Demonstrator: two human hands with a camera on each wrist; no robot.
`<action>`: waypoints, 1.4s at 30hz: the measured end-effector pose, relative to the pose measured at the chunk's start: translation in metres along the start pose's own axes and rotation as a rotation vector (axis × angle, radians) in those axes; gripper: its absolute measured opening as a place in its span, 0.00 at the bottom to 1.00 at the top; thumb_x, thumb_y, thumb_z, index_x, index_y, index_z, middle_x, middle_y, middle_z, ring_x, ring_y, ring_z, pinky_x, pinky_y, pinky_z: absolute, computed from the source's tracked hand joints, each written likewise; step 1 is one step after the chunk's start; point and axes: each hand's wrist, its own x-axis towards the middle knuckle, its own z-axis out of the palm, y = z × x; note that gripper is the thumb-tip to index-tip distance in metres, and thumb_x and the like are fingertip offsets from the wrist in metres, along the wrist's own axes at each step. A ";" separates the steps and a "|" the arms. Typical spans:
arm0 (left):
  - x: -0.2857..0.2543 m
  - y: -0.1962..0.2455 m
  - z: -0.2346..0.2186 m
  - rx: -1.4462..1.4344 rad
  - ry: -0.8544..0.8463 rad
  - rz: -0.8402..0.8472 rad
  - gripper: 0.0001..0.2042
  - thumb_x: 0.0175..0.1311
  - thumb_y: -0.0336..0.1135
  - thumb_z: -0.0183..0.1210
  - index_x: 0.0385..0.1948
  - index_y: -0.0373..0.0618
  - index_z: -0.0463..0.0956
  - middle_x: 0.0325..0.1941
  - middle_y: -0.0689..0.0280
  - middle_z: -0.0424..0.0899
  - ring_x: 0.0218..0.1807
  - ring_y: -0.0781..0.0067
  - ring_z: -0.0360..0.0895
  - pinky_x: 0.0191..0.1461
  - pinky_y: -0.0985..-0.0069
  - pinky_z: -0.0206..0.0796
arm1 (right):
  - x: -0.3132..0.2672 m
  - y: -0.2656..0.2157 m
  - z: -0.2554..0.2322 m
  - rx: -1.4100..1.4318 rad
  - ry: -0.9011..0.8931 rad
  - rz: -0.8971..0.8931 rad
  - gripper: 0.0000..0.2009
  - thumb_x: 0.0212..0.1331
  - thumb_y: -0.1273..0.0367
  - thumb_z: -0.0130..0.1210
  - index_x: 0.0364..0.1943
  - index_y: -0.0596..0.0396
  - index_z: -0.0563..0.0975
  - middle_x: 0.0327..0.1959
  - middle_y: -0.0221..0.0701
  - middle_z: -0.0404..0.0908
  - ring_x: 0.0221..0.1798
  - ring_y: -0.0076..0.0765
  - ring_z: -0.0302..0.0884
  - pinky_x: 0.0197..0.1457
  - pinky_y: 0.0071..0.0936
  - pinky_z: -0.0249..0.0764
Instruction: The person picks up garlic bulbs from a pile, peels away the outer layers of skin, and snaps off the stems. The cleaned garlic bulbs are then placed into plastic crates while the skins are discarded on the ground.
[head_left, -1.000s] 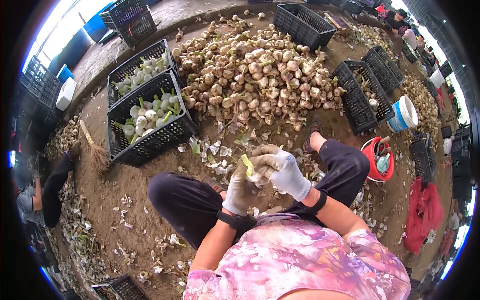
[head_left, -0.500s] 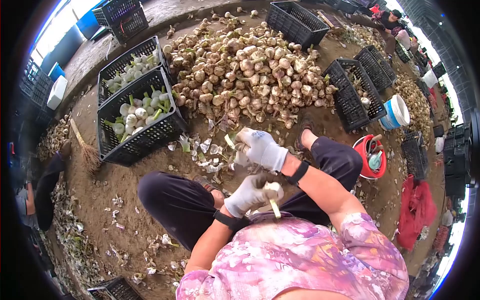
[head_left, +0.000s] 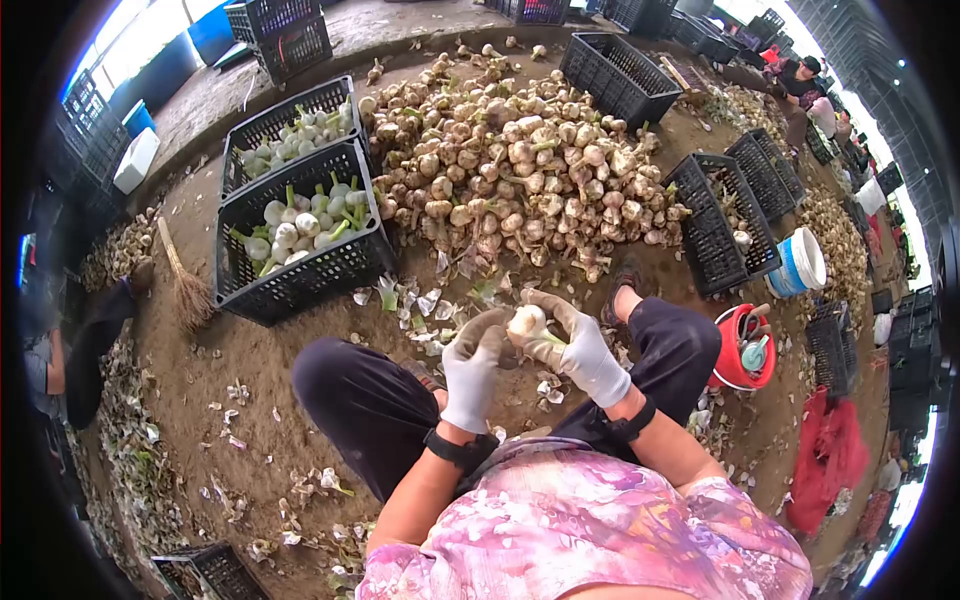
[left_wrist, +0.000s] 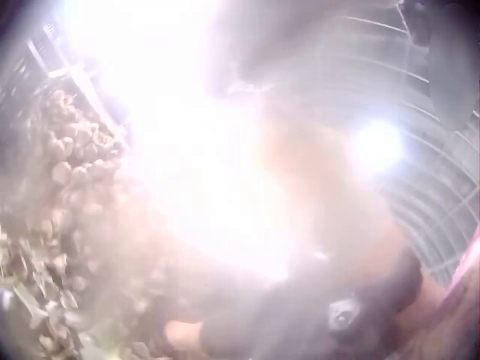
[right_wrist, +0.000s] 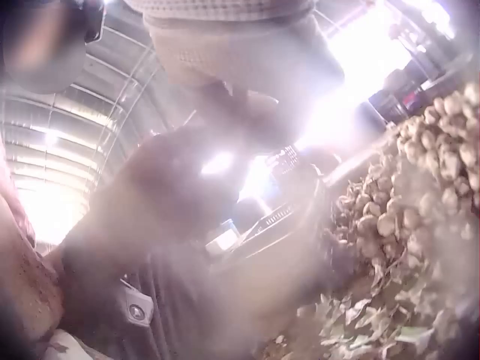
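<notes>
In the head view both white-gloved hands meet in front of my knees over the dirt floor. A garlic bulb with papery skin sits between them. My right hand grips it from the right and below. The left hand curls its fingers against the bulb's left side. A big pile of unpeeled garlic lies just beyond my feet. Both wrist views are washed out by glare; only a blurred garlic pile shows in them.
Two black crates of peeled white garlic stand at the left, with a broom beside them. More black crates, a white bucket and a red bucket stand at the right. Peelings litter the floor.
Half a second ago my right hand reached out toward the pile while the left held a bulb near my lap. Now both hands are together on a bulb.
</notes>
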 end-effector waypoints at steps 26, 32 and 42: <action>-0.056 0.103 0.045 0.114 0.030 0.445 0.07 0.67 0.30 0.53 0.33 0.36 0.76 0.19 0.68 0.78 0.17 0.84 0.72 0.19 0.83 0.63 | -0.053 -0.129 0.025 0.302 0.001 -0.264 0.22 0.49 0.77 0.62 0.52 0.64 0.72 0.45 0.33 0.80 0.45 0.27 0.78 0.51 0.25 0.75; -0.012 0.163 0.066 0.626 0.055 0.893 0.05 0.61 0.28 0.57 0.29 0.36 0.78 0.17 0.65 0.78 0.19 0.81 0.73 0.23 0.80 0.63 | -0.015 -0.164 0.003 0.798 -0.195 -0.196 0.22 0.51 0.75 0.61 0.52 0.65 0.72 0.36 0.36 0.82 0.27 0.28 0.79 0.30 0.24 0.78; 0.116 0.317 -0.077 2.349 -0.343 0.564 0.09 0.53 0.34 0.55 0.34 0.45 0.81 0.35 0.56 0.84 0.38 0.58 0.83 0.39 0.64 0.75 | 0.115 -0.230 -0.062 0.348 -0.455 -0.178 0.28 0.53 0.64 0.65 0.57 0.61 0.70 0.38 0.37 0.81 0.31 0.30 0.80 0.29 0.25 0.74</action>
